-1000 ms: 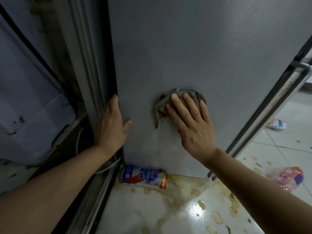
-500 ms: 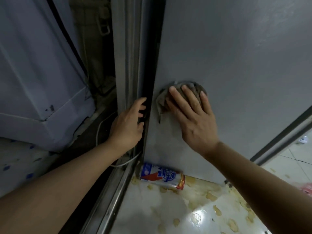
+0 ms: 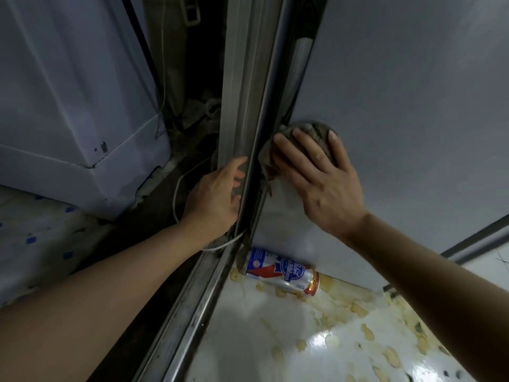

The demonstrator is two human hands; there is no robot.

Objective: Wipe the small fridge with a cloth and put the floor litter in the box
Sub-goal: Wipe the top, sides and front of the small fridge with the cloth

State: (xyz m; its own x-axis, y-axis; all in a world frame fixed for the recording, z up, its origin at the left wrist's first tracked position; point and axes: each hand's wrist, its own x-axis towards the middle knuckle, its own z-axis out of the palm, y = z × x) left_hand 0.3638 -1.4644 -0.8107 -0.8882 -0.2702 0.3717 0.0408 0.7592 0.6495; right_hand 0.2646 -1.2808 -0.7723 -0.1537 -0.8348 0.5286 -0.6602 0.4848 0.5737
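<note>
1. Two bare hands are up against the small fridge (image 3: 399,106), which fills the upper right as one big flat grey panel, pretty plain, with a slightly shinier patch below the cloth.
2. Right hand (image 3: 327,186) is flat on the cloth (image 3: 308,133), fingers straight and a bit spread, pressing it onto the panel. It's a brownish-grey bunched rag, sitting right at the fridge's left edge, with a loose bit hanging down past the thumb side.
3. Left hand (image 3: 217,194) rests on the grey metal frame (image 3: 242,106) just left of the fridge, fingers loosely bent against it. Can't tell if it's actually gripping the edge, looks more like bracing.
4. The floor (image 3: 275,340) is glossy white tile with yellowish splotches all over it and a bright glare spot.
5. A can (image 3: 281,271) (red, white, blue label) lies on its side on the tile, touching or just beside the fridge's bottom edge, close to the frame's base.
6. A metal track (image 3: 192,312) runs diagonally from the frame down to the bottom edge, splitting the tile from a darker strip.
7. Left of that there's a narrow dark gap with a white cable (image 3: 179,188) looping through it, then a big pale appliance (image 3: 68,92) beyond.
8. Open room is basically the tile below the can; the gap on the left is tight.
</note>
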